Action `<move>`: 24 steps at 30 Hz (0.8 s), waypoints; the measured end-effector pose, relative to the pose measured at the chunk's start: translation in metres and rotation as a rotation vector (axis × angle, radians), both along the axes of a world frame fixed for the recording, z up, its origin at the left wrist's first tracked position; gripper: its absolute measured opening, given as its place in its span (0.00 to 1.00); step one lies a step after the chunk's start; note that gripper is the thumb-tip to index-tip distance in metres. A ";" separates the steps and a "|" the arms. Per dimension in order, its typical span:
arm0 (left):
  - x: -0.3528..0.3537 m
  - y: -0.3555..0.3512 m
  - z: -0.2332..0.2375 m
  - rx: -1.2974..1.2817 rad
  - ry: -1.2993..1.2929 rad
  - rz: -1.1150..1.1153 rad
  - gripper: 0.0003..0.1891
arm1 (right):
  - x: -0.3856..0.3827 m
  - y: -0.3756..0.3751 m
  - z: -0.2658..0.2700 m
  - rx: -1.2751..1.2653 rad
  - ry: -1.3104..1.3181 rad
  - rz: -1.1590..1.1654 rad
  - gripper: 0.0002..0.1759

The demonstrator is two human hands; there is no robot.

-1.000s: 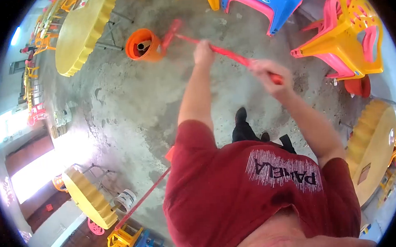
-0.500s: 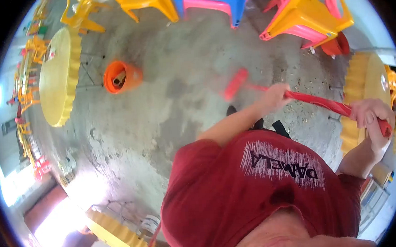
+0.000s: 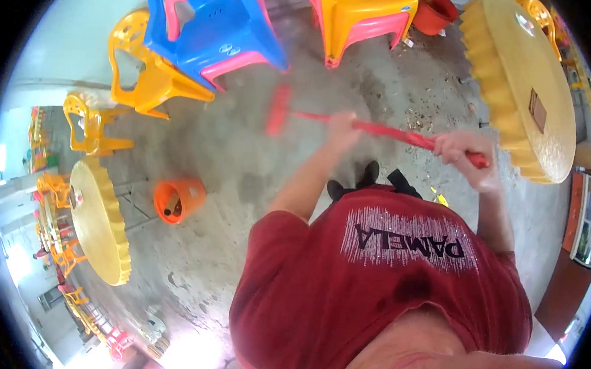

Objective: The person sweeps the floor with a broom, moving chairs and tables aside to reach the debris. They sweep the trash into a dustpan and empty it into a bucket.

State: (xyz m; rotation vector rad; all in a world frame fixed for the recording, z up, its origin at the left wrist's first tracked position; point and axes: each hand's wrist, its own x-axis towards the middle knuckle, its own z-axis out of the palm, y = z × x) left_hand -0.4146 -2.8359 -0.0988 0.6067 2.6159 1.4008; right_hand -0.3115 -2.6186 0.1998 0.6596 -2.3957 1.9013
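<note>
A red broom with a long red handle [image 3: 400, 135] slants across in front of my body. Its head [image 3: 278, 110] is smeared by motion over the concrete floor, close to the blue chair [image 3: 224, 38]. My left hand [image 3: 343, 131] is wrapped round the lower part of the handle. Near the top end, my right hand [image 3: 466, 154] grips it, with the tip sticking out past the fingers. Small bits of debris [image 3: 432, 107] are scattered on the floor beyond the handle. A yellow scrap [image 3: 440, 198] lies near my feet [image 3: 354, 180].
Stacked yellow and pink chairs [image 3: 367, 14] and a yellow chair [image 3: 152, 72] stand ahead. An orange bucket [image 3: 192, 198] with something inside is at left, beside a yellow-covered round table [image 3: 100, 221]. Another such table [image 3: 520, 72] stands right; a red bucket [image 3: 435, 13] sits by the wall.
My view has turned rightward, so the chairs and orange bucket appear farther left and lower. The broom head has swept left, closer to the blue chair. Both hands keep their grip.
</note>
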 end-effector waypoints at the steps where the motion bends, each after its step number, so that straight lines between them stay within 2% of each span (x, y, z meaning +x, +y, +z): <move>1: -0.002 0.007 0.013 -0.038 -0.026 -0.052 0.10 | -0.004 0.009 0.005 0.028 -0.016 -0.060 0.04; 2: -0.005 0.012 0.025 -0.082 -0.061 -0.106 0.10 | -0.001 0.017 0.016 0.048 -0.041 -0.124 0.05; 3: -0.002 0.029 0.028 0.010 -0.120 -0.163 0.12 | 0.004 0.023 0.025 0.061 -0.083 -0.195 0.06; 4: 0.002 0.052 0.030 0.102 -0.180 -0.223 0.15 | 0.002 0.033 0.035 -0.034 -0.044 -0.167 0.08; 6: 0.003 0.090 0.062 0.108 -0.086 -0.219 0.15 | -0.013 0.059 0.060 -0.193 0.069 -0.101 0.12; 9: -0.002 0.127 0.087 0.195 0.140 -0.163 0.12 | -0.024 0.090 0.084 -0.288 0.046 0.138 0.19; 10: -0.007 0.132 0.092 0.225 0.222 -0.139 0.11 | -0.028 0.091 0.087 -0.260 0.098 0.112 0.20; 13: -0.045 0.130 0.097 0.155 0.347 0.043 0.16 | -0.046 0.075 0.094 -0.118 0.220 0.064 0.25; 14: -0.062 0.124 0.098 0.115 0.383 0.109 0.18 | -0.057 0.071 0.090 -0.097 0.223 0.085 0.23; 15: -0.080 0.113 0.097 0.126 0.186 0.113 0.22 | -0.069 0.066 0.081 -0.076 0.226 0.106 0.21; 18: -0.150 0.084 0.092 0.034 0.225 0.212 0.19 | -0.115 0.044 0.053 -0.006 0.249 0.169 0.15; 20: -0.215 0.066 0.058 0.169 0.541 0.249 0.13 | -0.154 0.025 0.029 0.052 0.248 0.197 0.11; 22: -0.278 0.047 0.041 0.171 0.476 0.251 0.10 | -0.201 0.000 0.000 0.083 0.244 0.151 0.10; 24: -0.337 0.027 0.018 0.108 0.373 0.235 0.12 | -0.245 -0.029 -0.036 0.079 0.244 0.062 0.09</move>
